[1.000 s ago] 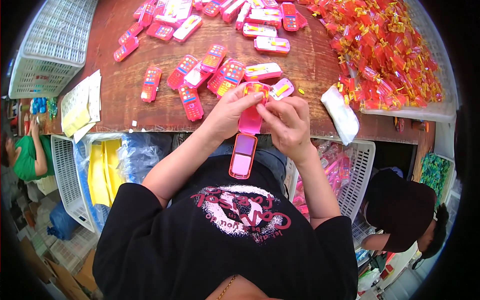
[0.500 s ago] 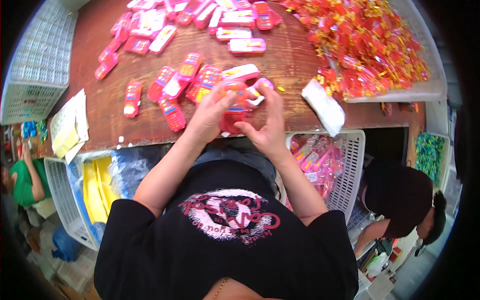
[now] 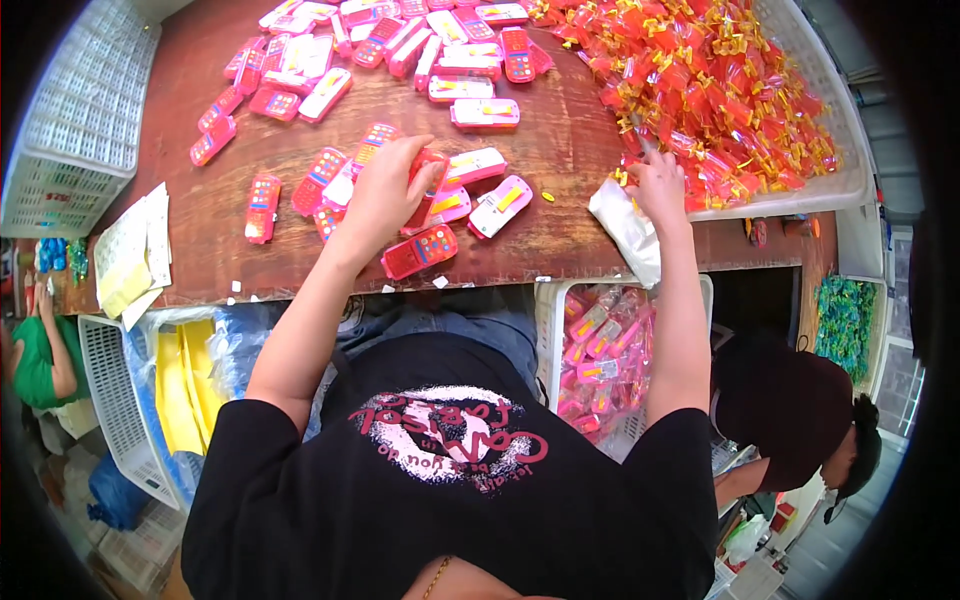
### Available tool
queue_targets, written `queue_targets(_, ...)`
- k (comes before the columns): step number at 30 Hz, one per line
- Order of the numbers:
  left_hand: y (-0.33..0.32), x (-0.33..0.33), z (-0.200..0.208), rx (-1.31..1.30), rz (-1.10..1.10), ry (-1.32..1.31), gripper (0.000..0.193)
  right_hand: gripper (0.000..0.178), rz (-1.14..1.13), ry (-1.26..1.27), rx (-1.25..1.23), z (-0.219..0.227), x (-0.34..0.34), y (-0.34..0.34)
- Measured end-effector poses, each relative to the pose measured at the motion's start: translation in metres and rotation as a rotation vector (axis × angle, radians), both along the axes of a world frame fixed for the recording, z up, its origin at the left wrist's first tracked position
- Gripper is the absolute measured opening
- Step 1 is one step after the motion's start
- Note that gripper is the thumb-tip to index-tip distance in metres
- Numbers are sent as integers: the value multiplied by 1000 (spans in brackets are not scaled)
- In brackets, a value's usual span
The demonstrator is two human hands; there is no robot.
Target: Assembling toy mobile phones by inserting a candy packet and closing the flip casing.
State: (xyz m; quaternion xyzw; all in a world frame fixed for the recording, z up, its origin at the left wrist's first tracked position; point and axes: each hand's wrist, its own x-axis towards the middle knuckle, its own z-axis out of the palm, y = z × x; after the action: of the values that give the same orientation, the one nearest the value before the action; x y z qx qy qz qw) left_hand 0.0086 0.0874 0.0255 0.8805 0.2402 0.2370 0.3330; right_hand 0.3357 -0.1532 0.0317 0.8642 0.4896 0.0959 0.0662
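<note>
My left hand (image 3: 388,190) is curled over the near cluster of toy phones, its fingers and thumb around a red-pink toy phone (image 3: 431,170) that they partly cover. Just below it lies a pink toy phone (image 3: 420,251) with coloured buttons facing up. Beside that, another toy phone (image 3: 500,207) shows a white back with a yellow strip. My right hand (image 3: 660,187) reaches to the near edge of a heap of red packets with yellow clips (image 3: 715,100), thumb and fingers apart at the packets. Under its wrist is a white plastic bag (image 3: 625,232).
Many pink toy phones (image 3: 465,65) are spread at the table's far side. White crates stand at left (image 3: 85,110) and below the table (image 3: 700,300), one holding bagged toy phones (image 3: 605,350). Papers (image 3: 135,255) lie at left. Two people (image 3: 790,405) work nearby.
My hands were together over a toy phone; they have parted. The right hand moved right to the red packets, while the left stayed by the cluster. A button-side-up phone now lies below it.
</note>
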Motion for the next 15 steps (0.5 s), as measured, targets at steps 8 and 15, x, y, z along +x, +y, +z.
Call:
queue_targets(8,33,61,-5,335,-111,90,38,36,91,74,204,-27,2,34)
queue_targets(15,42,156,-32,598,-303,147,18,26,34,1065,1083,-30,-62,61)
